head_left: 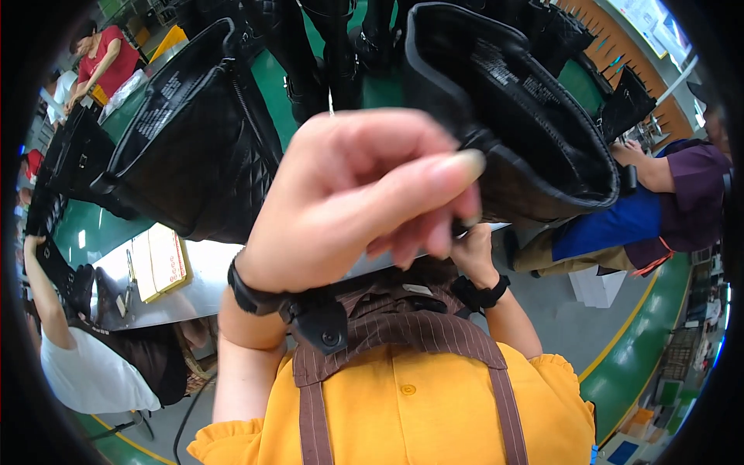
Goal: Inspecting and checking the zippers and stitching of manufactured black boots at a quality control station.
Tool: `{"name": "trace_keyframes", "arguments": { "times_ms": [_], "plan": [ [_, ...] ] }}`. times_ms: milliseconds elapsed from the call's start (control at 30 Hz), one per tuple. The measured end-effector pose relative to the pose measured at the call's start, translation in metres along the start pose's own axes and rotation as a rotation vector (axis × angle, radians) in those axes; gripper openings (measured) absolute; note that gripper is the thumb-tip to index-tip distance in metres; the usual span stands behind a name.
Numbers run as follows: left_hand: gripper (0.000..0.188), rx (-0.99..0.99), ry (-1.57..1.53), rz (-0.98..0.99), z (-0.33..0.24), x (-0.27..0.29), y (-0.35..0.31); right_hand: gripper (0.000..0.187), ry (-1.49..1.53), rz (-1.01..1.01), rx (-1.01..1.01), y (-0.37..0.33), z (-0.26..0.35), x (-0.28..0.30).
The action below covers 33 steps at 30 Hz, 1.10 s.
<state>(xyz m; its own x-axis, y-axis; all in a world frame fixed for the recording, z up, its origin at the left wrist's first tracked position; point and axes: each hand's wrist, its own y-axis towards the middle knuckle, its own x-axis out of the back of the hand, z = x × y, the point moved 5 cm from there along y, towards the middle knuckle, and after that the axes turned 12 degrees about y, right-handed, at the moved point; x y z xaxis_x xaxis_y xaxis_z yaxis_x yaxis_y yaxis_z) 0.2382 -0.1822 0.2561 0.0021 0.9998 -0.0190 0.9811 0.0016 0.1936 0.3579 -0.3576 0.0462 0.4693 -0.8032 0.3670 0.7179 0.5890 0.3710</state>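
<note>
A workshop surrounds the scene, with a shiny metal tabletop (pixel 209 267) at left and a grey and green floor (pixel 542 325) at right.

Nearest, mid-frame, is the left hand (pixel 364 194), blurred, fingers curled and thumb extended; it stands in the way of what lies behind, and I cannot tell whether it pinches anything. Below and right of it, the right hand (pixel 474 252) is bent at the lower edge of a wide-mouthed black leather boot (pixel 511 182); its fingertips are hidden, so I cannot tell its grip either.

At upper left leans a second black boot with a zip and quilted side (pixel 209 155), above a yellow-and-white stack of paper (pixel 159 262).

The wide-mouthed boot fills the upper right of centre, its mouth turned up toward the camera, the opening's long axis slanting from upper left to lower right.

Farther off, buckled black boots (pixel 325 46) stand at top centre; a co-worker in purple (pixel 690 186) is at right, another in red (pixel 112 58) at upper left.
</note>
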Motion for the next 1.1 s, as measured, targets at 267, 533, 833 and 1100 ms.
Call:
{"name": "trace_keyframes", "arguments": {
  "times_ms": [267, 533, 833, 1100],
  "plan": [
    [0.043, -0.030, 0.209, -0.087, 0.037, 0.021, -0.005, 0.059, 0.263, 0.176, -0.293, 0.012, -0.010, 0.004],
    [0.026, 0.619, 0.797, 0.106, 0.128, 0.077, -0.143, 0.061, 0.382, 0.302, -0.403, 0.030, -0.007, 0.007],
    [0.033, 0.403, 0.519, 0.013, 0.177, 0.025, -0.089, 0.064, 0.322, 0.229, -0.281, 0.028, -0.001, -0.020],
    [0.044, 0.203, 0.409, -0.266, 0.203, 0.018, -0.039, 0.028, -0.179, -0.082, -0.315, 0.063, -0.054, 0.134]
  ]
}}
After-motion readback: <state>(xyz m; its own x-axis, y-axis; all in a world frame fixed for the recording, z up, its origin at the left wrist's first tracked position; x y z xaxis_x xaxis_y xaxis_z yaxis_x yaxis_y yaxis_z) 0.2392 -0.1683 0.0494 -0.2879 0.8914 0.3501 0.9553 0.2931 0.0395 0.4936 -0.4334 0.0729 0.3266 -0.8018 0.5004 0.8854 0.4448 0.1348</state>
